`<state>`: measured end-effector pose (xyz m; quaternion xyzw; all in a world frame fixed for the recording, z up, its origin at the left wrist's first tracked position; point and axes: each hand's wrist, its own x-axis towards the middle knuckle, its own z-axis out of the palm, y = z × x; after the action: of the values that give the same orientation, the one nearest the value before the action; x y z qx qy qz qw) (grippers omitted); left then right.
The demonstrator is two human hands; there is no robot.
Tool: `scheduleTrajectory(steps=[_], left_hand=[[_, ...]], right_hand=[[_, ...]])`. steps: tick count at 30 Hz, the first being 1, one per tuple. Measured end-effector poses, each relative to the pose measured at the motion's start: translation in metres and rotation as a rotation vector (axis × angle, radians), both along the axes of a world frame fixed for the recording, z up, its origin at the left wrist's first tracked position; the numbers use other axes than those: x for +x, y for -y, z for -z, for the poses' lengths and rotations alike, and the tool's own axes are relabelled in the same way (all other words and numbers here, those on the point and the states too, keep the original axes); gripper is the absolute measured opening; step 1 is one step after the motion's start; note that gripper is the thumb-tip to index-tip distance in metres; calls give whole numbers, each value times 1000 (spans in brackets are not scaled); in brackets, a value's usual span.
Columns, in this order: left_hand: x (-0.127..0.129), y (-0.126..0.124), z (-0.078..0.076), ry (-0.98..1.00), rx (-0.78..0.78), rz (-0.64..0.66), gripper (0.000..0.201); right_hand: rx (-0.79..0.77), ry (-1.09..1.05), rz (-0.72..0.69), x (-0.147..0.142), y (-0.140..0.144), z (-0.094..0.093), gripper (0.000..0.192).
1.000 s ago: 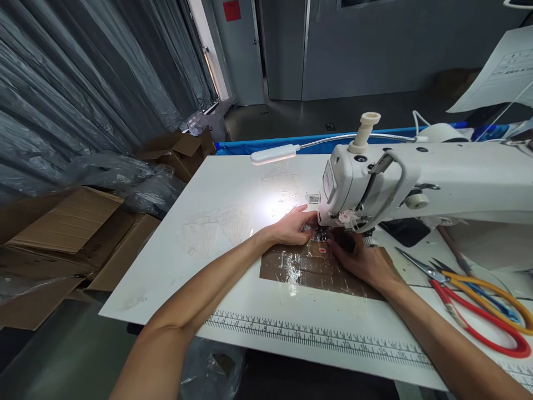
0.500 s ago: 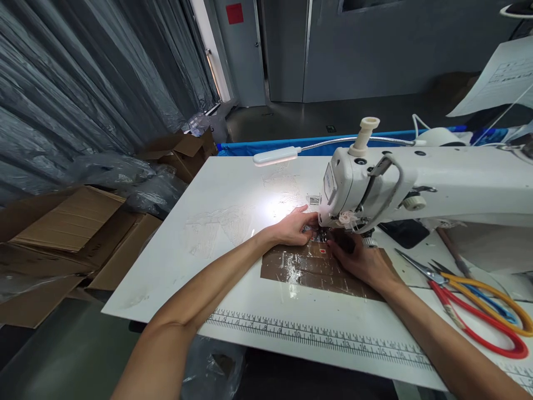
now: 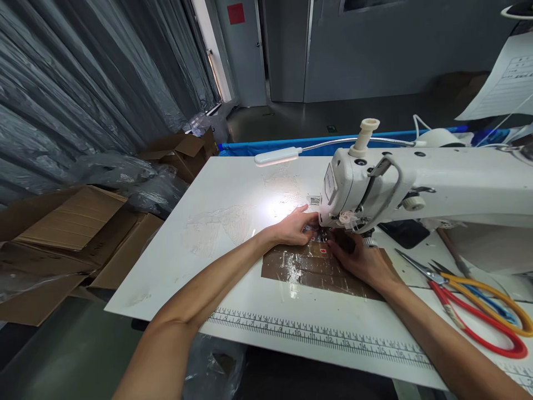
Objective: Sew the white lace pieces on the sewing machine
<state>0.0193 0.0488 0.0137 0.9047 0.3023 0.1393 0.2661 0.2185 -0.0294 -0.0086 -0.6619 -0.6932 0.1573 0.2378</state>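
Together, left hand (image 3: 293, 226) and right hand (image 3: 361, 260) press flat, grip released, under needle (image 3: 323, 236).

Both forearms are bare to the elbow, no sleeves showing. The left hand (image 3: 293, 226) and right hand (image 3: 361, 261) wear no gloves, rings or watch.

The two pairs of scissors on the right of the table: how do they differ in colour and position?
The red-handled scissors lie nearer the person, and their whole handle loop shows. The yellow-handled scissors lie behind them, closer to the sewing machine, partly covered by the red pair. Both rest flat on the white table with blades pointing left, untouched by either hand.
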Motion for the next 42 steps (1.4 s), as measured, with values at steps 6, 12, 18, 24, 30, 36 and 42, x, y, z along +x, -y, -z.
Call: scheduleTrajectory(steps=[6, 12, 18, 24, 30, 36, 42], left_hand=[[1, 0, -3, 14, 8, 11, 36], [0, -1, 1, 14, 8, 19, 32], [-1, 5, 6, 106, 153, -7, 40], [-7, 5, 6, -25, 481, -435, 34], [-11, 9, 6, -206, 506, -375, 23], [-11, 18, -13, -167, 479, -333, 25], [-3, 23, -7, -47, 256, -138, 19]], right_hand=[[10, -4, -8, 1, -1, 3, 42], [19, 14, -15, 1, 1, 1, 39], [-45, 10, 78, 2, 4, 2, 42], [-24, 7, 119, 6, 2, 10, 43], [15, 71, -14, 13, 5, 7, 38], [87, 168, -209, 24, 7, -3, 41], [52, -81, -191, 16, -10, -5, 31]])
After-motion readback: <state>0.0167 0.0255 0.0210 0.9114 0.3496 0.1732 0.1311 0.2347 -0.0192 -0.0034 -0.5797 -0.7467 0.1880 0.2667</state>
